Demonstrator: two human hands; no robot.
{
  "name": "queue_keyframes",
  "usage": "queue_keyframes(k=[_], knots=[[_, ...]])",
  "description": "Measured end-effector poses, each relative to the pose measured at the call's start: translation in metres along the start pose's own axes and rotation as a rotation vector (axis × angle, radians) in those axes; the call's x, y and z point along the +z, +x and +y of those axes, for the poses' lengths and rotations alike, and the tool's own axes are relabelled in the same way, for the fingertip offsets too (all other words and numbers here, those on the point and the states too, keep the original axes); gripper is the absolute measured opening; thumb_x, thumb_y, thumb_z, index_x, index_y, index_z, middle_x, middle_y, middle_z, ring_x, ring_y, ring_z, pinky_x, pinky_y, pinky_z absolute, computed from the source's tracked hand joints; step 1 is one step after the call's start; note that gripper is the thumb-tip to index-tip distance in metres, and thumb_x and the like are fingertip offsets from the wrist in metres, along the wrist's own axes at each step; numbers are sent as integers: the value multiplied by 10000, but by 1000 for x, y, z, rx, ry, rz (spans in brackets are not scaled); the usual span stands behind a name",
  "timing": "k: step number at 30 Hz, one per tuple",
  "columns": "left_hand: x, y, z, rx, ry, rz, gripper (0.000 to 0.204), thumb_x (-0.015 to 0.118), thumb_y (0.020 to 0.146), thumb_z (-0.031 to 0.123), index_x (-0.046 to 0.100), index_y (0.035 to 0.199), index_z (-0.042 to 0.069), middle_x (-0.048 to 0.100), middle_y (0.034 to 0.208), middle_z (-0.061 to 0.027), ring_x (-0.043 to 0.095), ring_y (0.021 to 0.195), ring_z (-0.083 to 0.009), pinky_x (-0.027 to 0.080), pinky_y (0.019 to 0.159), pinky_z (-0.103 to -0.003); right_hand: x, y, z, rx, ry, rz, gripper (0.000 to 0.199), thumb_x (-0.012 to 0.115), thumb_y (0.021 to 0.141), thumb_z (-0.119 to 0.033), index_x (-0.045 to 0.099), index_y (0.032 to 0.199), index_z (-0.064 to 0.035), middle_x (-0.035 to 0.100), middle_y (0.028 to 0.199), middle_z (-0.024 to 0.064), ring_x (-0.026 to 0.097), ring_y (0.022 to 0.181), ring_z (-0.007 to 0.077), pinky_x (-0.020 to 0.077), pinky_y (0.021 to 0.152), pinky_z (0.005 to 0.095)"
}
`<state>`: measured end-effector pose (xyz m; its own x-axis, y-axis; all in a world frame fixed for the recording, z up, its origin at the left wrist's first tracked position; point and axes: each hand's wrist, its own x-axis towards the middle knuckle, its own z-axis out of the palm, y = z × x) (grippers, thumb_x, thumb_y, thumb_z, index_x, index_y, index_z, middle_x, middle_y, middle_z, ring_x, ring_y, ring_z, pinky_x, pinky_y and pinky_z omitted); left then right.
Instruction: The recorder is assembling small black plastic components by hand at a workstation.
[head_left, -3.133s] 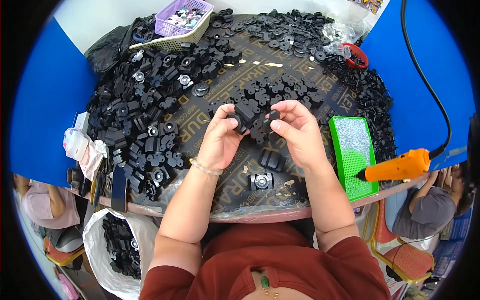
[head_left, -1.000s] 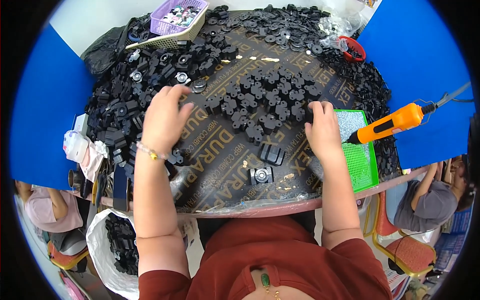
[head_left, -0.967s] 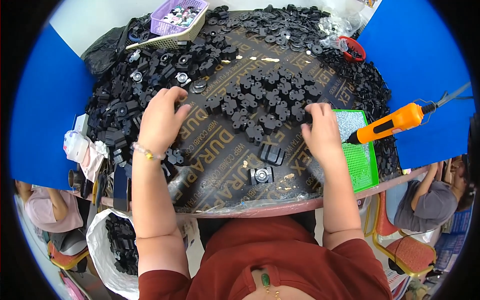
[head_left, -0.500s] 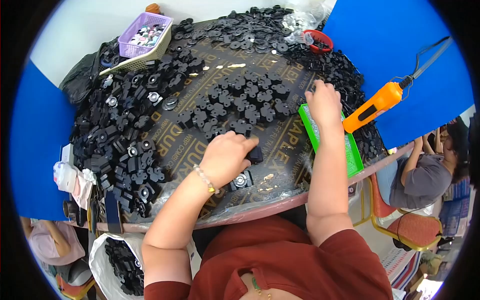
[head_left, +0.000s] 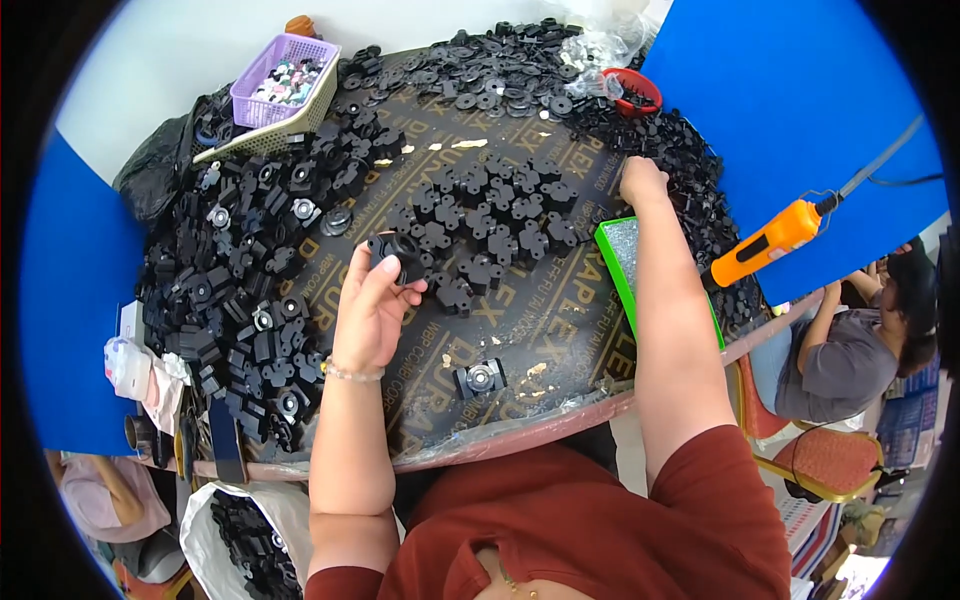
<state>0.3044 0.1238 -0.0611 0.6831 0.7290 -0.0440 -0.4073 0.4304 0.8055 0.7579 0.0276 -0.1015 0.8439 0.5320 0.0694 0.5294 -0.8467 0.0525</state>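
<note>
My left hand [head_left: 370, 315] is raised with its palm turned up, left of the middle cluster. Thumb and fingers close on a black plastic part [head_left: 397, 252] with a rounded top. My right hand [head_left: 643, 184] reaches to the edge of a heap of small black pieces [head_left: 690, 150], its fingers curled inward. Whatever its fingertips pinch is hidden. Between my arms, near the table edge, lies a black block with a silver round centre [head_left: 482, 378]. A cluster of black lobed parts [head_left: 500, 210] spreads over the middle of the table.
A green tray of small silvery pieces [head_left: 618, 262] lies partly under my right forearm. An orange electric screwdriver [head_left: 767, 245] hangs to its right. Black parts [head_left: 230, 290] heap up at left. A purple basket [head_left: 243, 105] and a red bowl [head_left: 655, 90] stand far back.
My left hand has moved left and turned up, lifting the black part from the table. My right hand has shifted slightly farther and curled. The screwdriver has swung right.
</note>
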Motion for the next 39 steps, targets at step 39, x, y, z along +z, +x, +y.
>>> queue_keyframes(k=[39], knots=[[-6, 3, -11, 10, -149, -10, 322, 625, 888, 7, 489, 1167, 90, 619, 1151, -150, 631, 1106, -282, 513, 956, -404, -50, -66, -65, -278, 212, 310, 200, 672, 745, -228, 721, 843, -60, 717, 878, 138, 674, 803, 333, 505, 826, 448]])
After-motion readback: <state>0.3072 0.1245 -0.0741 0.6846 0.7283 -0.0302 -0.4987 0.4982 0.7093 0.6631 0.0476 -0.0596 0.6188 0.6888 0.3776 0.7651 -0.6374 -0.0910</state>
